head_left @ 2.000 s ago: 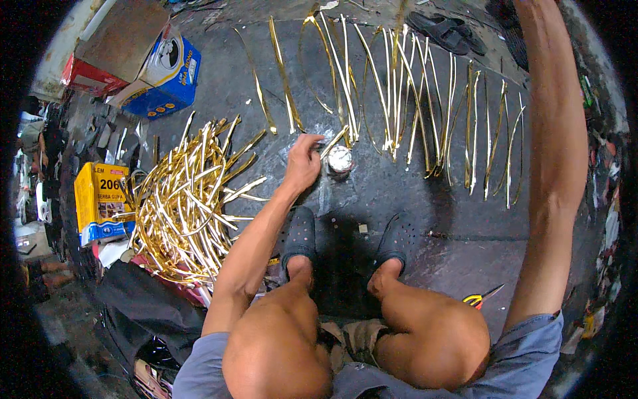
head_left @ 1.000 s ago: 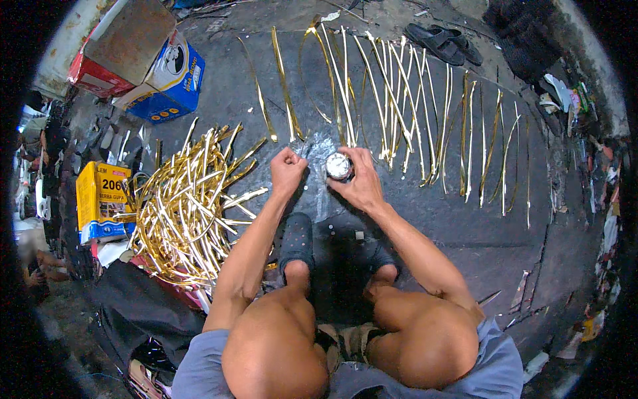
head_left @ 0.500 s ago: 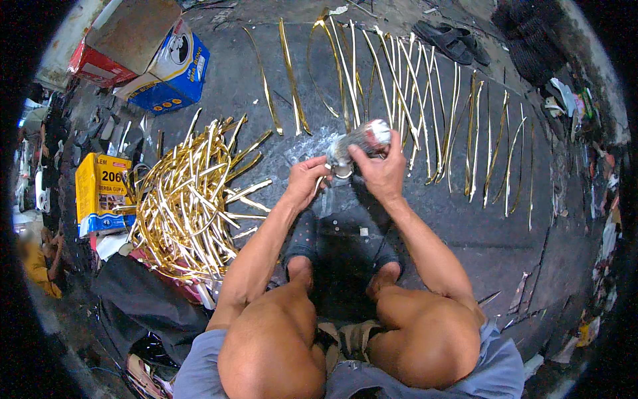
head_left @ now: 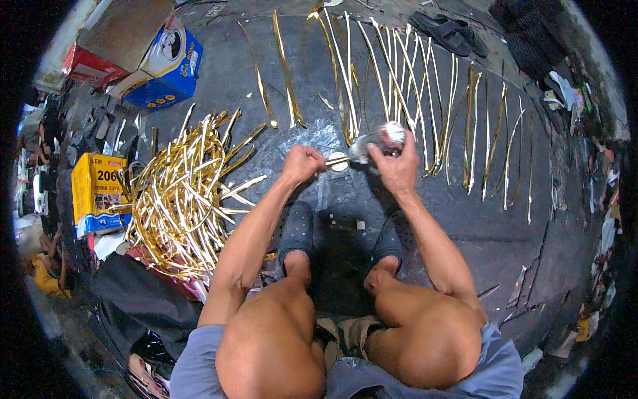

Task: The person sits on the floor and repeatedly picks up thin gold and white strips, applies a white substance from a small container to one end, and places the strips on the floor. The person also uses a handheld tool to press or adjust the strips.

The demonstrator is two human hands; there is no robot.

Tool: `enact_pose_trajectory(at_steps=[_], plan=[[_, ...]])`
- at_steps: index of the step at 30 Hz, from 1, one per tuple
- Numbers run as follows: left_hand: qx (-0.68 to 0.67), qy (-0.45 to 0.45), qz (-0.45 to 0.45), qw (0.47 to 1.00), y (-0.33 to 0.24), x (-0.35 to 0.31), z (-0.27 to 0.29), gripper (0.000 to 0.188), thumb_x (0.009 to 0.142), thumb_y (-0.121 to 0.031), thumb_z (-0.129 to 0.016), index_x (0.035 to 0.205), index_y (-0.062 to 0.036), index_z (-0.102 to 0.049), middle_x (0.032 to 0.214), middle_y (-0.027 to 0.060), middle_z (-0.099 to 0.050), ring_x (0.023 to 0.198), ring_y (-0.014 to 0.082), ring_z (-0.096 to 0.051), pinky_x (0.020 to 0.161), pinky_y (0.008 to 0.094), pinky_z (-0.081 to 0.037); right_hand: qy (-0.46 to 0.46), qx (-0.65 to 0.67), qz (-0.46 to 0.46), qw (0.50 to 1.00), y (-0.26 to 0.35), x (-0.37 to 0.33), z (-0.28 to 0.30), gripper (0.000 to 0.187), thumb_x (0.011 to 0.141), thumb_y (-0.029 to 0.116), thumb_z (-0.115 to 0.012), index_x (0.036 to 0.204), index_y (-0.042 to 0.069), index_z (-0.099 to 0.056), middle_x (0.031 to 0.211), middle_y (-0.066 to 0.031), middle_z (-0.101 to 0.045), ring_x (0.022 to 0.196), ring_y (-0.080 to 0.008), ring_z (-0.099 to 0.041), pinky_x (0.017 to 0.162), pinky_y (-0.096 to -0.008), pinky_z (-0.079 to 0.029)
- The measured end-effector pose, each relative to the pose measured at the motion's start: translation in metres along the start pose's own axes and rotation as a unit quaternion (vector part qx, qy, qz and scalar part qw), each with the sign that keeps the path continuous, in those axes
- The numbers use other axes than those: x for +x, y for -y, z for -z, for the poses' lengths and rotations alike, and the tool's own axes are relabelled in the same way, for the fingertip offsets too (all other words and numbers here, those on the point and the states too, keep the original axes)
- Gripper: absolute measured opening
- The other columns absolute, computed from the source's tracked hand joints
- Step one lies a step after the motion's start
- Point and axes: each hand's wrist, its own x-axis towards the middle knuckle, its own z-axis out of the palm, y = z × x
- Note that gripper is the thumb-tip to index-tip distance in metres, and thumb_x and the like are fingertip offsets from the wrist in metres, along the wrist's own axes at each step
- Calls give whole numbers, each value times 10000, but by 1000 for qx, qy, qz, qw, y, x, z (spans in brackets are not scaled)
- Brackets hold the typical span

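Observation:
My left hand (head_left: 304, 164) is closed in a pinch on the end of a thin gold strip (head_left: 337, 160). The strip passes over a small pale round piece (head_left: 339, 165) on the dark floor. In my right hand (head_left: 399, 166) is a stubby grey cylinder (head_left: 382, 141) with a white and reddish end, blurred by motion and tipped over toward the strip; I cannot tell what kind of thing it is. Its lower end is close to the strip's right part. On the left lies a big tangled heap of gold strips (head_left: 189, 199).
Several gold strips (head_left: 402, 80) are laid out across the floor ahead and to the right. An open blue and red carton (head_left: 159, 73) stands far left, a yellow and blue box (head_left: 98, 193) beside the heap. Black sandals (head_left: 448, 34) lie at the back. My clogs (head_left: 296, 229) are just below my hands.
My hands have moved apart, the left slightly left and the right to the right with the cylinder. A gold strip and the pale round piece now show between them.

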Motion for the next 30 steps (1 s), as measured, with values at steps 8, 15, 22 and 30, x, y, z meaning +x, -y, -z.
enact_pose_trajectory(at_steps=[8,15,22,30], plan=[[100,-26,-85,991,-13,-6,-7,235,699,-37,-699,926,-11,-755,841,132,-717,812,227,-692,777,369,-554,83,-151,170,970,-18,-19,-44,670,779,232,-850,1303,23,-489,1009,-229,-691,909,-401,-702,763,-450,-571],[3,-34,-361,932,-44,-49,-23,609,726,-19,-712,1315,-33,-558,1255,174,-610,1217,351,-591,1063,391,-472,123,-152,222,955,-16,-33,-33,643,800,14,-742,1370,34,-445,1217,-239,-620,1081,-373,-647,883,-425,-551],[32,-11,-298,954,-43,-40,-23,578,747,91,-620,1300,-62,-547,1181,165,-672,1141,327,-668,984,401,-540,171,-92,-165,967,-69,12,-38,433,772,89,-738,1177,14,-606,1048,-158,-707,895,-258,-697,815,-378,-559],[42,-25,-349,936,-28,-36,-21,609,704,85,-610,1291,-63,-540,1197,187,-637,1169,397,-616,999,432,-489,61,61,-305,948,-64,14,-67,115,803,-2,-702,855,40,-608,728,-54,-610,599,-169,-611,514,-317,-484]])
